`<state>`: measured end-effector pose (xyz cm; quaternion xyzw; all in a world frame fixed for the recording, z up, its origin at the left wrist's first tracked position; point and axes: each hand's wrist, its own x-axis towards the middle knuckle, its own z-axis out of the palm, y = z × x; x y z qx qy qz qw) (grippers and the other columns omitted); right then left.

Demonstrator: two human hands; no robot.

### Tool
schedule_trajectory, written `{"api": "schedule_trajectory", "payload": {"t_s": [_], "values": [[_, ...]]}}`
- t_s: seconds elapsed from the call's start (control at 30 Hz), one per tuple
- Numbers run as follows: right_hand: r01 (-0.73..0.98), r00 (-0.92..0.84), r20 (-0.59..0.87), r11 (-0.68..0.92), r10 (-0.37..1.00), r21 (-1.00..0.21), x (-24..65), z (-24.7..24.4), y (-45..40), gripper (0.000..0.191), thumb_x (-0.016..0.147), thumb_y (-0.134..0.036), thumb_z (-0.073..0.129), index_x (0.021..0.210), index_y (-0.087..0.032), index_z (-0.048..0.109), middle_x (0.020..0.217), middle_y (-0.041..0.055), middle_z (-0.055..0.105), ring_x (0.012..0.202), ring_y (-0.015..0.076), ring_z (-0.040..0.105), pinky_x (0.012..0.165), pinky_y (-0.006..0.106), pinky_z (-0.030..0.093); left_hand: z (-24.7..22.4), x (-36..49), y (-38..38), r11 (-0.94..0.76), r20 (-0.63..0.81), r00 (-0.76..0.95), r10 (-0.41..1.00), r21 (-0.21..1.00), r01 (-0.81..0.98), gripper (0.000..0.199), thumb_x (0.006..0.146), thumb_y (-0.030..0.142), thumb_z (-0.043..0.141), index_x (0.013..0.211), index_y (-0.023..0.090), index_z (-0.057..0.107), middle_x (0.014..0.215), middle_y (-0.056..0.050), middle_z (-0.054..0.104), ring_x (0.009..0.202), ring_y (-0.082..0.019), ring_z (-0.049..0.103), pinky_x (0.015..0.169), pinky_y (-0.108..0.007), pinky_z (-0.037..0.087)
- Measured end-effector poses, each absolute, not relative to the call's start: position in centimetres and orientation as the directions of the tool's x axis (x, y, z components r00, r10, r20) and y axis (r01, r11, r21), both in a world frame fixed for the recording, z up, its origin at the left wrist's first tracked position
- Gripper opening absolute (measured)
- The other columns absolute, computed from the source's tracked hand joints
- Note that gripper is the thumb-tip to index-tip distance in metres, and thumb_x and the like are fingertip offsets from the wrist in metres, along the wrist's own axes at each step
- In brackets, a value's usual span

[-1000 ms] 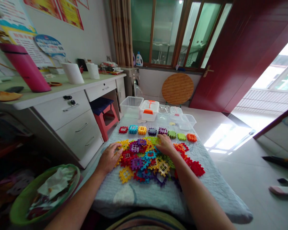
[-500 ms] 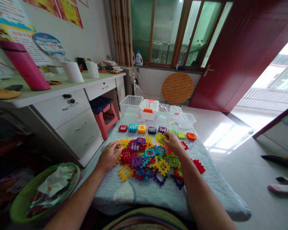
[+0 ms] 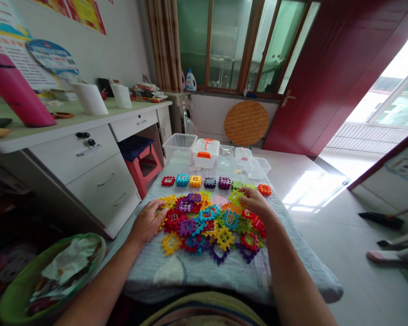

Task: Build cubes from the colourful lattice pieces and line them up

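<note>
A heap of colourful plastic interlocking tiles (image 3: 187, 226) with notched edges lies on the cloth-covered table. At the far right side of the heap, my right hand (image 3: 256, 202) pinches a lime-green interlocking tile (image 3: 235, 197) between thumb and fingers. Just beyond that hand is a row of stacks sorted by colour, with a purple stack (image 3: 225, 183) and an orange stack (image 3: 264, 189) among them. My left hand (image 3: 148, 220) rests at the heap's left edge, fingers spread beside a yellow tile (image 3: 170, 200). Its fingertips seem to touch the pieces there.
Behind the row stand a clear open bin (image 3: 180, 147), a lidded box with orange latches (image 3: 206, 154) and smaller clear containers (image 3: 258, 167). A green basket (image 3: 97, 253) sits on the floor at left, below the desk drawers (image 3: 95, 170). A red stool (image 3: 143, 167) stands beside the table.
My right hand has moved rightward along the row, with the lime-green tile in its fingers. My left hand stays at the heap's left edge. The camera view has turned slightly right.
</note>
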<state>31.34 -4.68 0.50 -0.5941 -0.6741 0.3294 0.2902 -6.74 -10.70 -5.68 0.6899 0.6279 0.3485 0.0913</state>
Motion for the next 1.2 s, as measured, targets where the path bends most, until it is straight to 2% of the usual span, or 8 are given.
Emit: {"api": "schedule_trajectory", "payload": {"t_s": [0.13,0.23,0.33,0.4,0.63,0.83,0.97,1.2], "values": [[0.786,-0.154,0.018,0.133,0.988,-0.604,31.4,0.3,-4.7,0.03,0.068,-0.018,0.05,0.092,-0.017,0.069,0.076,0.0023,0.066,0.069,0.0157,0.057,0.061,0.025,0.041,-5.8,-6.9,-10.6,-0.204,0.369,-0.019,0.929,0.556,0.806,0.04,0.086,0.05,0.044,0.102,0.018,0.062,0.11,-0.01,0.065,0.102,-0.025,0.061,0.095,-0.04,0.048],[0.867,-0.147,0.052,0.154,0.988,-0.475,31.5,0.3,-4.7,0.028,0.071,-0.017,0.051,0.093,-0.016,0.069,0.086,0.0059,0.068,0.079,0.0182,0.059,0.071,0.027,0.042,-5.9,-6.9,-10.6,-0.202,0.361,-0.017,0.933,0.559,0.804,0.041,0.086,0.05,0.044,0.102,0.017,0.062,0.111,-0.01,0.065,0.102,-0.025,0.062,0.096,-0.04,0.048],[0.901,-0.224,0.053,0.228,0.973,-0.369,31.6,0.4,-5.0,0.025,0.075,-0.024,0.056,0.095,-0.015,0.069,0.093,0.0082,0.067,0.087,0.0203,0.059,0.078,0.029,0.041,-5.9,-6.9,-10.6,-0.202,0.365,-0.023,0.931,0.564,0.801,0.042,0.086,0.051,0.044,0.102,0.017,0.062,0.11,-0.01,0.065,0.102,-0.025,0.062,0.097,-0.04,0.047],[0.909,-0.259,0.046,0.26,0.965,-0.326,31.6,0.4,-5.3,0.031,0.075,-0.032,0.062,0.1,-0.016,0.068,0.098,0.0086,0.066,0.091,0.0215,0.058,0.082,0.029,0.04,-6.0,-6.8,-10.6,-0.201,0.368,-0.025,0.929,0.563,0.802,0.041,0.086,0.052,0.043,0.102,0.018,0.062,0.11,-0.01,0.065,0.103,-0.025,0.061,0.098,-0.039,0.047],[0.916,-0.283,0.038,0.282,0.958,-0.285,31.1,-0.2,-5.5,0.046,0.071,-0.034,0.07,0.113,-0.016,0.064,0.111,0.0116,0.06,0.103,0.0253,0.053,0.089,0.032,0.038,-6.1,-6.9,-10.5,-0.206,0.37,-0.017,0.929,0.553,0.808,0.039,0.086,0.051,0.044,0.101,0.019,0.062,0.11,-0.01,0.065,0.104,-0.025,0.06,0.096,-0.04,0.047],[0.879,-0.368,0.037,0.361,0.929,-0.312,29.8,0.3,-5.3,0.059,0.073,-0.017,0.061,0.131,-0.016,0.054,0.135,0.0111,0.054,0.117,0.0251,0.049,0.099,0.036,0.035,-5.9,-6.8,-10.6,-0.207,0.379,-0.023,0.925,0.555,0.806,0.04,0.085,0.051,0.044,0.1,0.019,0.062,0.108,-0.01,0.066,0.102,-0.025,0.061,0.096,-0.04,0.048],[0.88,-0.401,-0.019,0.38,0.916,-0.285,28.4,0.8,-5.0,0.055,0.075,-0.013,0.055,0.129,-0.017,0.057,0.129,0.009,0.06,0.114,0.0246,0.052,0.099,0.034,0.036,-5.8,-6.8,-10.6,-0.214,0.389,-0.02,0.921,0.546,0.81,0.039,0.084,0.051,0.044,0.099,0.019,0.063,0.108,-0.009,0.066,0.102,-0.025,0.061,0.096,-0.039,0.048],[0.911,-0.389,-0.086,0.37,0.917,-0.183,27.5,0.4,-3.4,0.045,0.074,-0.025,0.061,0.119,-0.023,0.064,0.116,0.0103,0.062,0.108,0.0286,0.052,0.089,0.037,0.04,-5.7,-6.8,-10.6,-0.207,0.383,-0.023,0.924,0.548,0.811,0.041,0.085,0.051,0.044,0.1,0.018,0.063,0.109,-0.01,0.066,0.102,-0.026,0.061,0.097,-0.041,0.047]]}}
